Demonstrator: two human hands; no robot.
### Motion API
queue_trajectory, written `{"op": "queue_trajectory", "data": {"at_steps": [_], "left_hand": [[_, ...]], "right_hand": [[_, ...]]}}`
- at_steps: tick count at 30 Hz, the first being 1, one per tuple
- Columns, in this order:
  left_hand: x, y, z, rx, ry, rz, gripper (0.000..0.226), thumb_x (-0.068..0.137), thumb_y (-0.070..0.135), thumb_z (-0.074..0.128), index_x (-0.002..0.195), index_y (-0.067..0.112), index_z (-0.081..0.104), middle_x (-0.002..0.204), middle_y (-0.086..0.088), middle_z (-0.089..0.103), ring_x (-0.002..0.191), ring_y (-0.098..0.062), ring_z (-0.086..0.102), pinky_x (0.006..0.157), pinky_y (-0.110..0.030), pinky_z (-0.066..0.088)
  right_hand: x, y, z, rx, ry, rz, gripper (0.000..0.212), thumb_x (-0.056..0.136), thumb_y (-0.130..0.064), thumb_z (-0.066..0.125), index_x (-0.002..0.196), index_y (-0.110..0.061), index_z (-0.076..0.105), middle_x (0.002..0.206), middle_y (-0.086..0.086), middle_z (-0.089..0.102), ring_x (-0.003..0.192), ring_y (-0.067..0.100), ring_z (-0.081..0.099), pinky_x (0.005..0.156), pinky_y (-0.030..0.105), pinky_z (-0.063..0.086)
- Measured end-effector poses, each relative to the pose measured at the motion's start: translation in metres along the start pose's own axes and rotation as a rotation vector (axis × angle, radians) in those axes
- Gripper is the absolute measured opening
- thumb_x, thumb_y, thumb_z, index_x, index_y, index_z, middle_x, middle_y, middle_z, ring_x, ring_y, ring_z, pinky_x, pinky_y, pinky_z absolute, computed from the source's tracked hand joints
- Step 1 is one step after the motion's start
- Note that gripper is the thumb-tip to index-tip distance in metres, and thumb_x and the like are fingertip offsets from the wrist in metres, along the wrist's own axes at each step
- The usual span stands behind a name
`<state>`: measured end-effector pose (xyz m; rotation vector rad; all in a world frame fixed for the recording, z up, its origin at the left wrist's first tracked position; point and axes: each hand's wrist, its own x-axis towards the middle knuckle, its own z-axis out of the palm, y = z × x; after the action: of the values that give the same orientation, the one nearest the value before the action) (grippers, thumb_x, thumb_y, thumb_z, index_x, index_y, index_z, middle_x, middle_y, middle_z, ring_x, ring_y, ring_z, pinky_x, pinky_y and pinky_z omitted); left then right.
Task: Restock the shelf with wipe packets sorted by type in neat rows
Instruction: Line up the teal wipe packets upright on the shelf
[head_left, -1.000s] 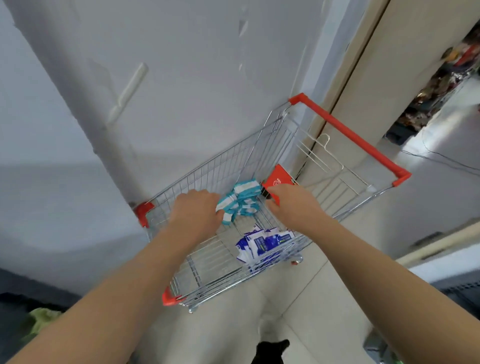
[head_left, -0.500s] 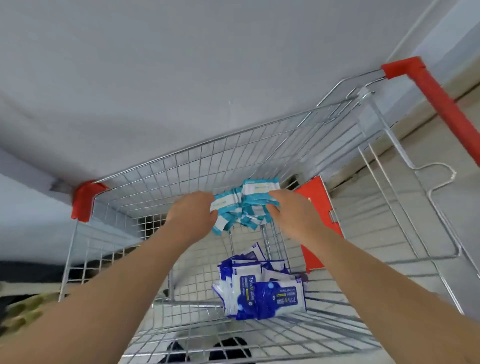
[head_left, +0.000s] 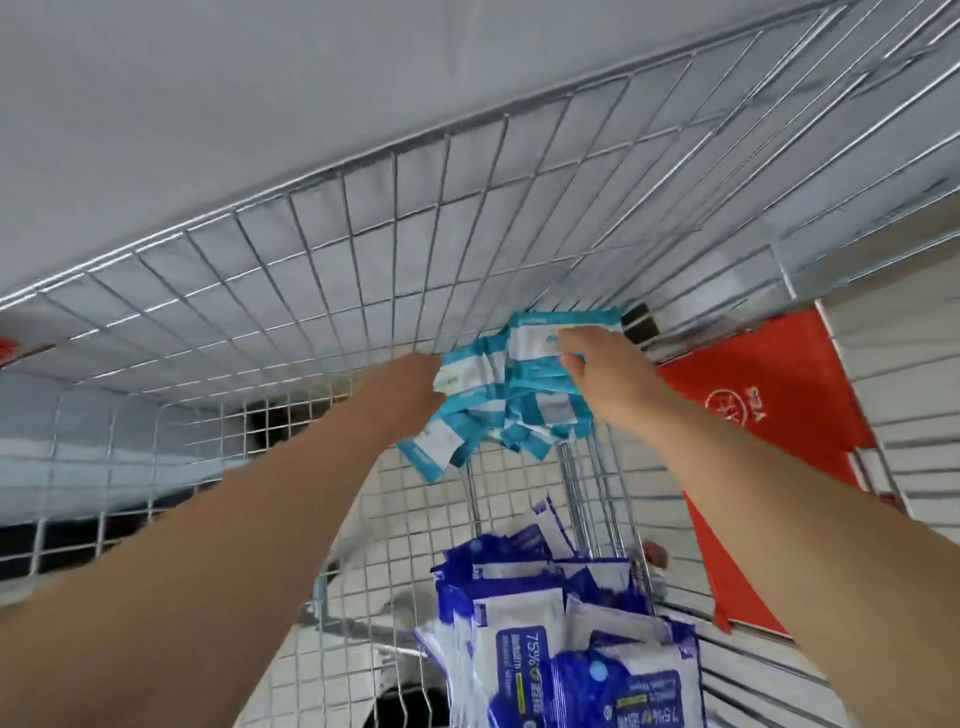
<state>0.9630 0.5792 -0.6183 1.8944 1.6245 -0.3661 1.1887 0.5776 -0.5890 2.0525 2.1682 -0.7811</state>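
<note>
Leaned deeper into the wire cart (head_left: 363, 260) than a second ago, still clamping the teal wipe packets (head_left: 524, 410) between left hand (head_left: 410, 384) and right hand (head_left: 597, 364) at its far side (fingers (head_left: 571, 349) curled round, tips hidden); blue packets (head_left: 571, 649) below, shelving likely next.

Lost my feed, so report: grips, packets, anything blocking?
Left grip and right grip both clutch teal packets inside cart. Blue packets piled below. No obstruction seen.
</note>
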Motion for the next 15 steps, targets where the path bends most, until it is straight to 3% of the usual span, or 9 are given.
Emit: {"op": "queue_trajectory", "data": {"at_steps": [2, 5, 10, 15], "left_hand": [[0.008, -0.001, 0.01, -0.016, 0.004, 0.012, 0.046, 0.098, 0.029, 0.047, 0.141, 0.014, 0.039, 0.143, -0.008, 0.042, 0.129, -0.026, 0.043, 0.103, -0.035, 0.033], [0.012, -0.003, 0.019, -0.045, 0.064, 0.014, 0.049, 0.095, 0.03, 0.056, 0.138, 0.014, 0.04, 0.137, -0.008, 0.043, 0.124, -0.024, 0.046, 0.088, -0.029, 0.034], [0.021, -0.012, 0.027, -0.099, 0.048, 0.05, 0.075, 0.085, 0.035, 0.068, 0.146, 0.018, 0.028, 0.13, -0.011, 0.049, 0.116, -0.028, 0.051, 0.089, -0.035, 0.042], [0.013, -0.018, 0.026, 0.052, 0.169, -0.024, 0.068, 0.073, 0.054, 0.072, 0.126, 0.02, 0.046, 0.115, 0.0, 0.046, 0.105, -0.019, 0.051, 0.087, -0.036, 0.05]], "right_hand": [[0.005, 0.005, 0.006, -0.005, 0.037, 0.006, 0.016, 0.091, -0.005, 0.048, 0.096, -0.002, 0.064, 0.103, 0.016, 0.063, 0.093, 0.034, 0.06, 0.081, 0.043, 0.05], [0.009, 0.011, 0.01, 0.003, 0.075, 0.0, 0.016, 0.087, -0.006, 0.058, 0.102, -0.006, 0.066, 0.107, 0.013, 0.058, 0.094, 0.03, 0.059, 0.086, 0.043, 0.049], [0.018, 0.01, 0.008, 0.063, -0.001, 0.043, 0.062, 0.085, -0.014, 0.067, 0.141, -0.013, 0.041, 0.141, 0.011, 0.038, 0.118, 0.024, 0.051, 0.102, 0.032, 0.038], [0.018, 0.011, 0.011, -0.041, 0.021, 0.101, 0.059, 0.075, -0.032, 0.075, 0.127, -0.015, 0.053, 0.118, 0.009, 0.047, 0.1, 0.028, 0.057, 0.082, 0.036, 0.05]]}}
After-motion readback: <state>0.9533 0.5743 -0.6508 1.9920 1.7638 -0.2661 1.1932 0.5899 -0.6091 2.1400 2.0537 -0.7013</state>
